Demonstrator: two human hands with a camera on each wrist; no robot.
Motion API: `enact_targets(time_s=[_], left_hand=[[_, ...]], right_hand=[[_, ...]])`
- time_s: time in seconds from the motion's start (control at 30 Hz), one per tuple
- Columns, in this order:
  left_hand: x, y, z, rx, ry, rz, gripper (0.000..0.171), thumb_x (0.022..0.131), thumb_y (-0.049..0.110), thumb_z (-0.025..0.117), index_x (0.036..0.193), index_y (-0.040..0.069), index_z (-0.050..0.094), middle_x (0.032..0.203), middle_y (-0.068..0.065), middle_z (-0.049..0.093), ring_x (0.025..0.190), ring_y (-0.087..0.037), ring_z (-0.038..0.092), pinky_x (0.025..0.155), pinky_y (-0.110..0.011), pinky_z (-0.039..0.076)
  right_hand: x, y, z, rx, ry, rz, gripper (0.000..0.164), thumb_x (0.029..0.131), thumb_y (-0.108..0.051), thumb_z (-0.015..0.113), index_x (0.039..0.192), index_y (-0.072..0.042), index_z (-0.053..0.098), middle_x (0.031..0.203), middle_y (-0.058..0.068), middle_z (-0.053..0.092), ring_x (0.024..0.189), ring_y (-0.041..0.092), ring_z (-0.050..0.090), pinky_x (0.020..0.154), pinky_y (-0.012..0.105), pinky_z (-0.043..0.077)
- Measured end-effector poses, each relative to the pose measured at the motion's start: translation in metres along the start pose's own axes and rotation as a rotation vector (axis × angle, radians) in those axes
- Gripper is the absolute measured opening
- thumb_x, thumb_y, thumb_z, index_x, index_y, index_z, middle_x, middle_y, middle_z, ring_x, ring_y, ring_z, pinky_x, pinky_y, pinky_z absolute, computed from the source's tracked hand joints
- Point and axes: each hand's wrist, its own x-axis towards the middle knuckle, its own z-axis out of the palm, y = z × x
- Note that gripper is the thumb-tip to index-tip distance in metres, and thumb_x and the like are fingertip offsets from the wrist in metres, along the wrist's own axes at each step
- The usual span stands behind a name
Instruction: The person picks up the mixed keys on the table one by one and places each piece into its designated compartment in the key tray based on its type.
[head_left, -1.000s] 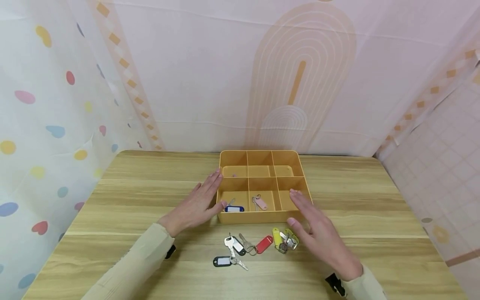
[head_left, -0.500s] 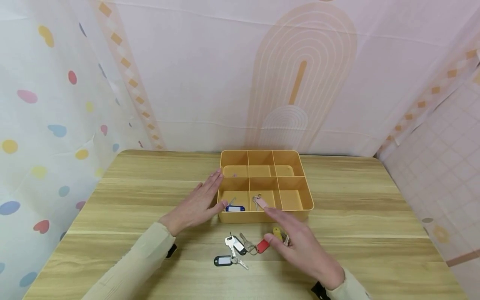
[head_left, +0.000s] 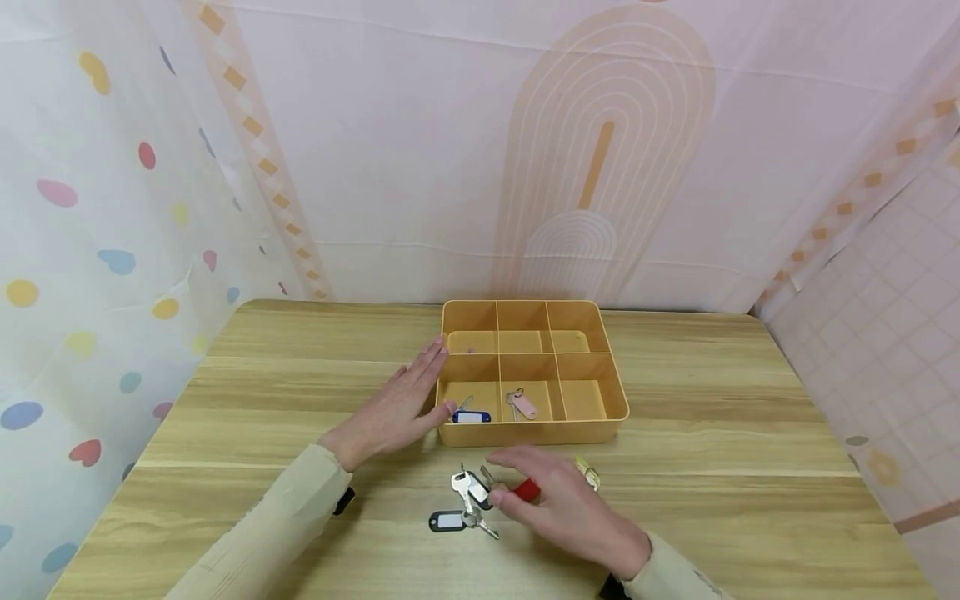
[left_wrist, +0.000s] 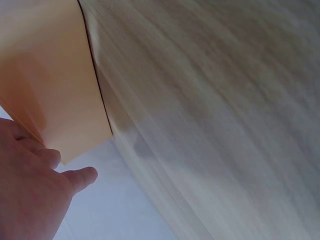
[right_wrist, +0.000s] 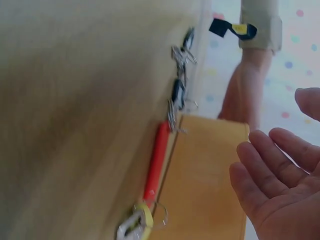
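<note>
left hand (head_left: 390, 417): touching left side of tray (head_left: 532, 433), fingers extended
right hand (head_left: 566, 504): hovering over red tag (head_left: 528, 491), fingers loose
red tag: lying in front of tray
black-tagged keys (head_left: 467, 506): lying there too, beside right hand

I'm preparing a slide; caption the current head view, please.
Left hand at the side of an orange six-compartment tray, right hand hovering over tagged keys on a wood-grain table.

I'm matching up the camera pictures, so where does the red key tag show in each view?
Head: red key tag below the orange tray, partly behind the right hand.
Left wrist: not in it.
Right wrist: lower middle.
Shared landmark: orange tray, in all three.
</note>
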Motion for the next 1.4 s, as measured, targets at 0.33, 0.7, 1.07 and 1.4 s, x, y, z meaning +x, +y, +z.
enact_targets(time_s=[0.33,0.7,1.07,1.4], left_hand=[[0.000,-0.001,0.000,-0.004,0.008,0.012,0.086,0.108,0.054,0.042,0.165,-0.001,0.009,0.174,-0.013,-0.001,0.159,-0.028,0.003,0.124,-0.060,0.020],[0.000,-0.001,0.001,-0.008,0.004,0.008,0.084,0.108,0.051,0.044,0.165,0.000,0.008,0.174,-0.013,-0.001,0.159,-0.033,0.009,0.124,-0.058,0.021],[-0.001,0.000,0.001,-0.014,0.021,0.019,0.083,0.109,0.045,0.047,0.164,-0.003,0.009,0.173,-0.015,-0.001,0.158,-0.036,0.010,0.124,-0.059,0.021],[-0.001,0.000,0.000,-0.007,0.015,0.015,0.083,0.109,0.048,0.044,0.164,-0.003,0.009,0.173,-0.016,0.001,0.158,-0.035,0.010,0.124,-0.058,0.023]], right_hand=[[0.006,-0.001,0.018,0.013,-0.076,-0.081,0.027,0.098,-0.031,0.074,0.118,-0.012,0.074,0.110,-0.003,0.072,0.095,0.008,0.065,0.085,0.025,0.055],[0.012,0.001,0.032,0.052,-0.143,-0.034,0.019,0.094,-0.020,0.079,0.111,-0.011,0.076,0.098,-0.012,0.071,0.088,-0.008,0.063,0.078,0.013,0.055],[0.018,0.002,0.035,0.070,-0.191,0.053,0.011,0.093,-0.019,0.080,0.103,-0.014,0.076,0.089,-0.021,0.066,0.080,-0.010,0.061,0.074,0.013,0.053],[0.023,0.004,0.034,-0.011,-0.226,0.044,0.010,0.092,-0.018,0.081,0.100,-0.017,0.076,0.085,-0.021,0.064,0.077,-0.010,0.058,0.072,0.013,0.050]])
